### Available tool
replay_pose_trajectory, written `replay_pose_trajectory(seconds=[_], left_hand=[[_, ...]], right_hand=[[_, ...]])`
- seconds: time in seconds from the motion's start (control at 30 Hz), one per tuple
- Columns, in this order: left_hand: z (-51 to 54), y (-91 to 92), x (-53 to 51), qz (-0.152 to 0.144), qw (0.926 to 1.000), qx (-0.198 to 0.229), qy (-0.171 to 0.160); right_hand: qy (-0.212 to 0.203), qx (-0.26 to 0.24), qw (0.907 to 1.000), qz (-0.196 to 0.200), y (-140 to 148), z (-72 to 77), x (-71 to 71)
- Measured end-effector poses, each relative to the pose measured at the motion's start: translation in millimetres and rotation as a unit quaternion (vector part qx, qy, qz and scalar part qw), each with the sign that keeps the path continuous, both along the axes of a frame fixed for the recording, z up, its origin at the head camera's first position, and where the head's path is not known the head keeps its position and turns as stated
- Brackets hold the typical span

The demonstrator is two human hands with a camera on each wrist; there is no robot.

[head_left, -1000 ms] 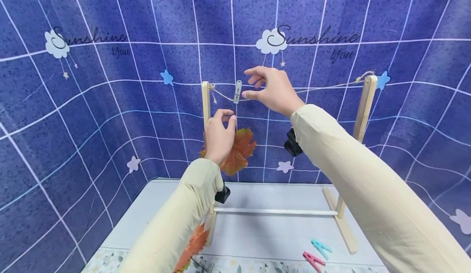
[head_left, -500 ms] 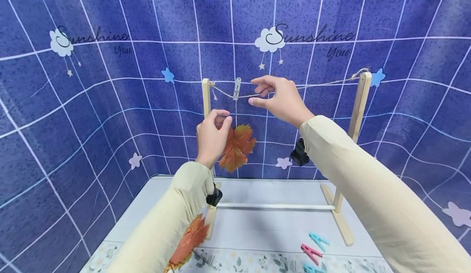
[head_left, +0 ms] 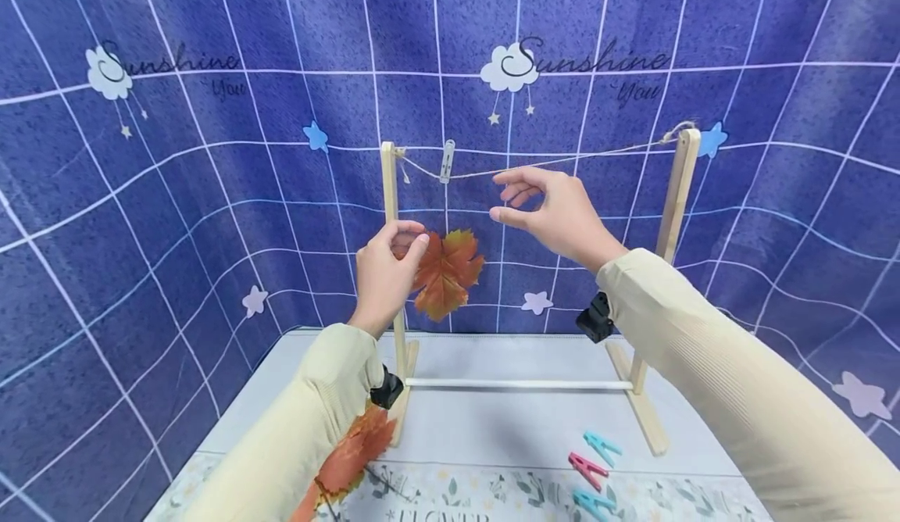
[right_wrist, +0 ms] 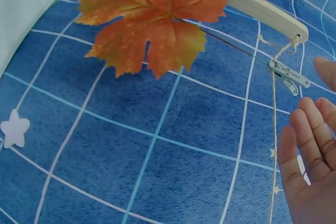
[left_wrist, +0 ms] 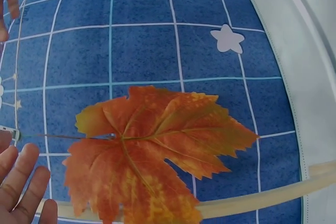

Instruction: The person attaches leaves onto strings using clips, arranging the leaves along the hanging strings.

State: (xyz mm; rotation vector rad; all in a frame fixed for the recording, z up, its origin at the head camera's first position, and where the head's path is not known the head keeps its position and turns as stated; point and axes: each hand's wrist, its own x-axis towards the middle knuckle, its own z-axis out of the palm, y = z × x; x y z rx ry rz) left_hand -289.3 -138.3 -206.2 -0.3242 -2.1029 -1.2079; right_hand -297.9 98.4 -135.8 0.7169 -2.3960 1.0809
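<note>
An orange maple leaf (head_left: 450, 272) hangs by its thin stem (right_wrist: 226, 40) from a pale grey clothespin (head_left: 447, 161), which is clipped on the twine (head_left: 562, 162) near the left post. My left hand (head_left: 385, 276) is just left of the leaf and below the clothespin, fingers loosely bent around nothing. In the head view it overlaps the post and the leaf's edge. My right hand (head_left: 551, 208), right of the clothespin and a little below the twine, is relaxed with thumb and fingers apart. The right wrist view shows the clothespin (right_wrist: 289, 76) apart from that hand's fingertips.
Wooden posts (head_left: 679, 194) with feet and a white crossbar (head_left: 520, 384) carry the twine. More orange leaves (head_left: 357, 448) lie on the table (head_left: 520, 428) under my left forearm. A pink clothespin (head_left: 587, 469) and two blue ones (head_left: 602, 447) lie at front right. A blue patterned curtain hangs behind.
Both hands have drawn away from the clothespin, the left one left and downward, the right one right and downward. The leaf, hanging from the clothespin, is now less covered by my left hand.
</note>
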Motion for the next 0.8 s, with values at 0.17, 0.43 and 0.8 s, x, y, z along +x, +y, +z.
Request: replay_pose_trajectory(seconds=[0.17, 0.43, 0.8], left_hand=[[-5.9, -7.7, 8.4, -0.003, 0.9999, -0.003, -0.014], [-21.1, -25.9, 26.5, 0.002, 0.9989, -0.030, -0.035], [-51.5, -58.4, 50.7, 0.033, 0.9941, -0.071, -0.075]], right_hand=[[-0.002, -0.004, 1.0000, 0.006, 9.9, -13.4, 7.5], [-0.023, 0.010, 0.9995, 0.020, 20.6, -41.2, 18.3], [-0.046, 0.001, 0.9987, 0.024, 37.3, -78.3, 39.2]])
